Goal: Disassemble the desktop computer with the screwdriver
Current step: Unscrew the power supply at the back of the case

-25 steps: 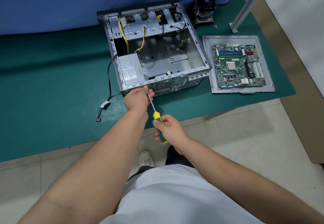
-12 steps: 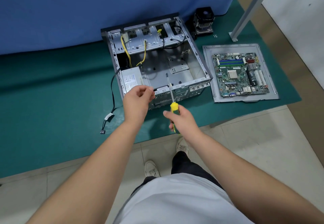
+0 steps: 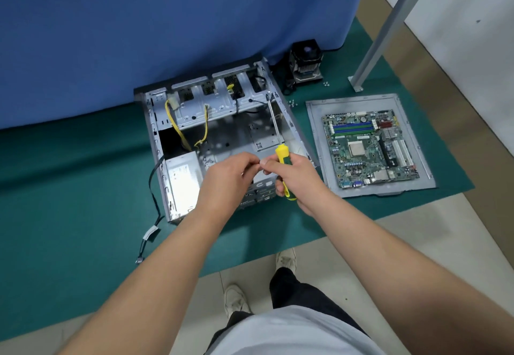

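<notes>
Holding the screwdriver upright above the case, the right hand is wrapped round its handle. Something too small to identify seems pinched in the left hand; a screw should be parked beside the case.

Open grey metal computer case lies w/ top side off, so its middle floor is reachable from above; silver power supply box fills the near-left corner; yellow cables hang across the left bay; both hands, left hand and right hand, w/ yellow-handled screwdriver cover the near wall; bare green mat left of case; grey side panel w/ green motherboard blocks right; black fan cooler behind.
</notes>
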Tool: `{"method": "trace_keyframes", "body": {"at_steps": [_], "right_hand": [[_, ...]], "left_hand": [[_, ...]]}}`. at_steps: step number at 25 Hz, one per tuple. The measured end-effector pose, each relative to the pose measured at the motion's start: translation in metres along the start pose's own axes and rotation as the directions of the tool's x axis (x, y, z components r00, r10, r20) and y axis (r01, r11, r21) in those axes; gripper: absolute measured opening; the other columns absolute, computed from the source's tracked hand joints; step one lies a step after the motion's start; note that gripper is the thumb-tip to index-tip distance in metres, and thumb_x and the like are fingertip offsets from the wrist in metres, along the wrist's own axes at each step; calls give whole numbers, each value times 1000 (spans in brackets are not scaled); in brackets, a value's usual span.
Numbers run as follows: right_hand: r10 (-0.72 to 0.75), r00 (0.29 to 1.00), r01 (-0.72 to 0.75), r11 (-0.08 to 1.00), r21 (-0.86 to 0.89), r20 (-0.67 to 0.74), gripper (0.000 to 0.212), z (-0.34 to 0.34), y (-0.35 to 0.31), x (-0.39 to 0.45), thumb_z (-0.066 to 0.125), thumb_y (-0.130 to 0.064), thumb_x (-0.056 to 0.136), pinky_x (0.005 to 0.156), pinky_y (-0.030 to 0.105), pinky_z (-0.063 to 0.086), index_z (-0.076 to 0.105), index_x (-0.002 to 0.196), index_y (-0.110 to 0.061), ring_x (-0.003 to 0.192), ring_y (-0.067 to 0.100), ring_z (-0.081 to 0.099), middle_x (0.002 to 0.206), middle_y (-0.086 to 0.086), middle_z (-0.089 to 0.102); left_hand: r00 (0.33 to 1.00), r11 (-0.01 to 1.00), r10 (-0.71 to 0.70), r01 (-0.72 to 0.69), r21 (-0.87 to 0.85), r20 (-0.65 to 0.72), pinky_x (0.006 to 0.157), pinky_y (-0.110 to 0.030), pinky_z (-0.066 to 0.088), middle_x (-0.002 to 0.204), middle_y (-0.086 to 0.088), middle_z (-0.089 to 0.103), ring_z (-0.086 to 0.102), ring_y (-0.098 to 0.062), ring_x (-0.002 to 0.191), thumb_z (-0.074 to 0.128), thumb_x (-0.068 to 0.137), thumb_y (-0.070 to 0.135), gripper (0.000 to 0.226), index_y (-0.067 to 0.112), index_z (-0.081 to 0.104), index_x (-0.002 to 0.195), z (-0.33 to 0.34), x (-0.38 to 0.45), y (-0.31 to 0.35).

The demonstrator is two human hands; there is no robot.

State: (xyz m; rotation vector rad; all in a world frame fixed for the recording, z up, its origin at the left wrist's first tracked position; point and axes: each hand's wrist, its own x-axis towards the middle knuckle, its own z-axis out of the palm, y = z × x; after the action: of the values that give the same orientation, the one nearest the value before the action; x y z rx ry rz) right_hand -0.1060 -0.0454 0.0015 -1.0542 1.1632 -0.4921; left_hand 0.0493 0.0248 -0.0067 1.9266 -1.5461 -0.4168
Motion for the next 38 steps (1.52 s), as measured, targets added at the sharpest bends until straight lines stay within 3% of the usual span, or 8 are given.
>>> {"method": "trace_keyframes", "body": {"at_steps": [6,9,16,22,26,29,33,38], "right_hand": [[30,998,-34,997,-65,-52,13,-77,-28,48,77,-22,84,49,30,39,68,87,-14,46,20,46,74,3,69],[0,986,-23,990,-136,-167,9,-121,-46,78,77,-20,85,45,25,40,69,85,-15,43,16,49,75,4,73],[-63,932,-89,915,-393,-357,2,-205,-58,197,72,-22,86,54,31,49,71,86,-20,50,10,59,83,10,75],[-112,872,-157,857,-491,-476,16,-230,-49,322,68,-32,86,62,38,54,63,78,-19,67,26,64,71,2,65],[-116,846,-217,816,-535,-520,20,-227,-35,375,64,-28,90,51,25,35,55,73,-22,60,17,52,64,-4,52],[-89,817,-256,829,-498,-570,27,-223,-24,390,62,-32,91,51,23,28,51,68,-23,58,9,47,65,-7,53],[-80,796,-316,790,-525,-599,15,-216,-24,396,58,-35,92,69,29,39,60,84,-22,72,27,56,74,-1,57],[-100,810,-251,831,-496,-578,22,-217,-23,382,64,-41,93,68,30,39,63,87,-20,76,29,57,73,-3,57]], "left_hand": [[966,979,184,-196,49,183,72,-36,56,92,10,73,68,-14,83,67,96,42,20,24,73,102,36,83,27],[957,976,183,-204,71,224,91,-38,55,116,5,71,64,-16,107,60,101,40,30,22,68,124,60,147,29],[949,906,-113,-22,423,293,126,-52,7,170,2,19,3,-22,159,47,103,46,50,29,47,150,116,269,-7],[983,931,-25,-43,362,181,127,-51,12,163,10,31,-2,-16,159,32,95,36,47,41,62,130,127,264,-24],[986,926,0,-64,372,168,123,-53,19,159,7,37,3,-19,159,34,94,34,45,39,65,126,126,266,-25],[986,922,-1,-63,381,166,120,-54,21,158,7,39,6,-21,159,37,94,31,43,38,66,126,127,264,-26],[989,924,10,-66,378,148,119,-53,23,157,7,41,7,-21,159,40,93,30,43,39,65,128,127,265,-26],[989,926,11,-67,371,150,117,-54,24,155,7,42,6,-21,159,41,93,30,42,39,65,127,128,265,-26]]}}
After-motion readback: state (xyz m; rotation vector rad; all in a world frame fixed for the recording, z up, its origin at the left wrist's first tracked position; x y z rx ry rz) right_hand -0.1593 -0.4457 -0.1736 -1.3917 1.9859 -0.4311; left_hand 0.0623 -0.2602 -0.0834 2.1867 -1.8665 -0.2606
